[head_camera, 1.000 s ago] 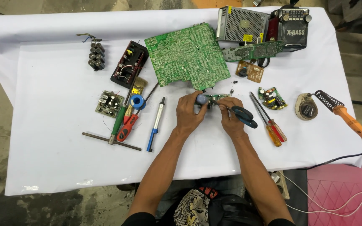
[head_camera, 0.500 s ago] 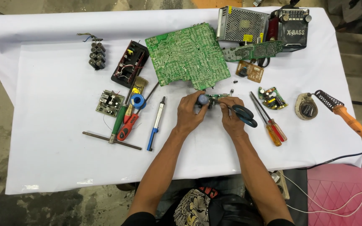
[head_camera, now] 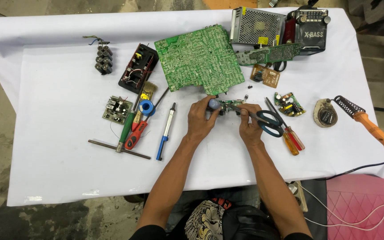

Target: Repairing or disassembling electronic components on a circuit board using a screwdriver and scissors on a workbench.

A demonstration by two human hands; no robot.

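My left hand (head_camera: 201,119) grips a small green circuit board (head_camera: 232,106) just above the white tablecloth, its thumb beside a grey-blue cylindrical part (head_camera: 213,104) on the board. My right hand (head_camera: 250,126) is closed on dark-handled scissors (head_camera: 270,122), whose metal blades point left and touch the small board. Both hands meet just below the large green circuit board (head_camera: 196,60).
Left of my hands lie a blue-handled tool (head_camera: 165,131), red and green-handled tools (head_camera: 132,129), a T-shaped wrench (head_camera: 118,149), a blue solder reel (head_camera: 146,107) and a small board (head_camera: 117,109). On the right are screwdrivers (head_camera: 290,135), a soldering iron (head_camera: 370,126), a metal-cased supply (head_camera: 256,24) and a radio (head_camera: 310,29).
The scissors and my right hand have shifted very slightly against the small board. My left hand keeps its grip, and nothing else on the table has moved.
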